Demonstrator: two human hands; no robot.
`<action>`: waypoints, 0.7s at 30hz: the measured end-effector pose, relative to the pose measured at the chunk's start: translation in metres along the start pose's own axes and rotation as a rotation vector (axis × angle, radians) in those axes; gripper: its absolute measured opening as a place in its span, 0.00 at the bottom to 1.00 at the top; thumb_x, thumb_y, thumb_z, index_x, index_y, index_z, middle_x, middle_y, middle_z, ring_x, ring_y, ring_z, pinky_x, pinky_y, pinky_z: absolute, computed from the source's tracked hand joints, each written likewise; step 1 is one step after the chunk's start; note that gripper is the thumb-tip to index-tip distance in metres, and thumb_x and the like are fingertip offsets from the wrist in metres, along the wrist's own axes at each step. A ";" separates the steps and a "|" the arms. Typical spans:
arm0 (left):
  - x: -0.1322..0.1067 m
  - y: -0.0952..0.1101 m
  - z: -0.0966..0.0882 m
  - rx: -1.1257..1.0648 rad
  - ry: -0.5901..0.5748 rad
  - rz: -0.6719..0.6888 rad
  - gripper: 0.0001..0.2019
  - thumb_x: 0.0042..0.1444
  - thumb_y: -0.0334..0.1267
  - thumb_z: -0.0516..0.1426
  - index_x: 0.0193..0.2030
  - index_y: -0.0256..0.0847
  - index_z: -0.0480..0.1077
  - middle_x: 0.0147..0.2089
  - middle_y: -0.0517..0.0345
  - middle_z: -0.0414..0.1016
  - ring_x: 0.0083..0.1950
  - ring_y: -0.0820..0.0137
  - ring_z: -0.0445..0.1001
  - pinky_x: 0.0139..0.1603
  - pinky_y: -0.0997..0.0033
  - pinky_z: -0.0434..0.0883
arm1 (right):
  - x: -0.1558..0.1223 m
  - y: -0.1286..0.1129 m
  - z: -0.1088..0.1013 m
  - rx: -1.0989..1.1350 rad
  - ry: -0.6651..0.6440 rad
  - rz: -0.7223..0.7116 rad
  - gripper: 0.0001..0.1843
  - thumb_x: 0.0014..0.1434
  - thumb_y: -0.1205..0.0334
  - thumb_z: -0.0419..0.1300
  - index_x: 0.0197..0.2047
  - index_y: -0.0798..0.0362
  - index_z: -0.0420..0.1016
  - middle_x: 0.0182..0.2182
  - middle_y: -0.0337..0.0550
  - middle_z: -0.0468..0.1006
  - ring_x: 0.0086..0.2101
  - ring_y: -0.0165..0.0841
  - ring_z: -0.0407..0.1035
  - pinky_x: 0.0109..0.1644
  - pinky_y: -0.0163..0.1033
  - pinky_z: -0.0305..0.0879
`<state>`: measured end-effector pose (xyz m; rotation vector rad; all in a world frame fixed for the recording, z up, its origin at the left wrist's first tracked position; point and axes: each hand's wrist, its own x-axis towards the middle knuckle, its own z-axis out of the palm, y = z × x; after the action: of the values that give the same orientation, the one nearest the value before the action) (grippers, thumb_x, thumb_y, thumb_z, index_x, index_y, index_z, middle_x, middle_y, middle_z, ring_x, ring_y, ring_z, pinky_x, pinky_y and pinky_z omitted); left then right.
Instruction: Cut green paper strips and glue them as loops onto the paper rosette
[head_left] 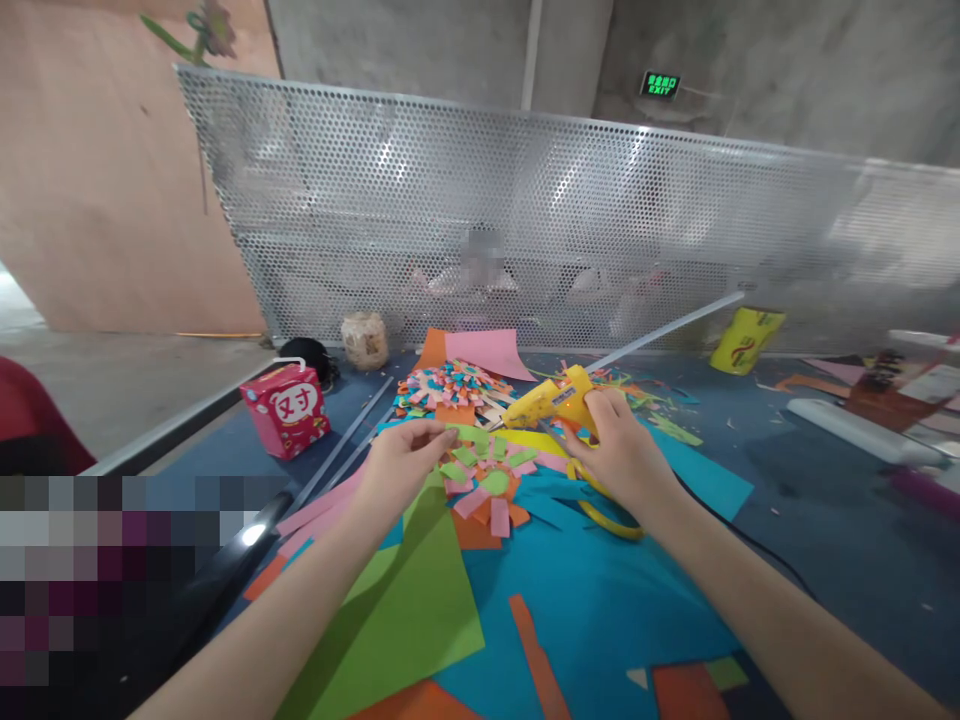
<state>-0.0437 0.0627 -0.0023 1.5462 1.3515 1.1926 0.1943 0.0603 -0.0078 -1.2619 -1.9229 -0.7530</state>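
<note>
My right hand (622,450) is wrapped round a yellow glue gun (547,402), with a long clear glue stick (667,328) standing out of its back. The gun's nozzle points left, close to a small green felt strip (472,434). That strip is pinched at its left end by my left hand (401,460). Just below lies a layered felt flower (495,484) of orange, pink and green strips with a round green centre. Yellow-handled scissors (611,522) lie under my right hand, partly hidden by it.
Green felt (420,600) and blue felt (570,600) sheets cover the near table. Behind are fringed felt flowers (454,385) and a perforated metal screen (465,190). A pink box (285,408) stands left, a yellow roll (746,340) right. A dark cord (750,540) runs beneath my right arm.
</note>
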 end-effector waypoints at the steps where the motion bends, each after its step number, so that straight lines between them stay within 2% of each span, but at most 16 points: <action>1: 0.000 0.000 0.000 -0.002 -0.003 0.001 0.10 0.43 0.42 0.57 0.25 0.36 0.72 0.20 0.61 0.70 0.23 0.75 0.65 0.26 0.75 0.61 | 0.000 0.000 0.000 0.005 -0.006 0.004 0.07 0.55 0.60 0.51 0.35 0.52 0.57 0.30 0.46 0.64 0.30 0.37 0.65 0.30 0.39 0.66; 21: 0.001 -0.002 -0.002 0.017 0.022 0.033 0.10 0.44 0.43 0.57 0.27 0.37 0.72 0.22 0.59 0.72 0.23 0.74 0.66 0.24 0.75 0.61 | -0.001 -0.003 -0.003 0.019 -0.024 -0.020 0.07 0.54 0.61 0.53 0.33 0.51 0.56 0.30 0.45 0.64 0.31 0.37 0.65 0.30 0.38 0.65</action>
<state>-0.0460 0.0643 -0.0037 1.5775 1.3580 1.2243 0.1921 0.0567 -0.0072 -1.2468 -1.9607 -0.7306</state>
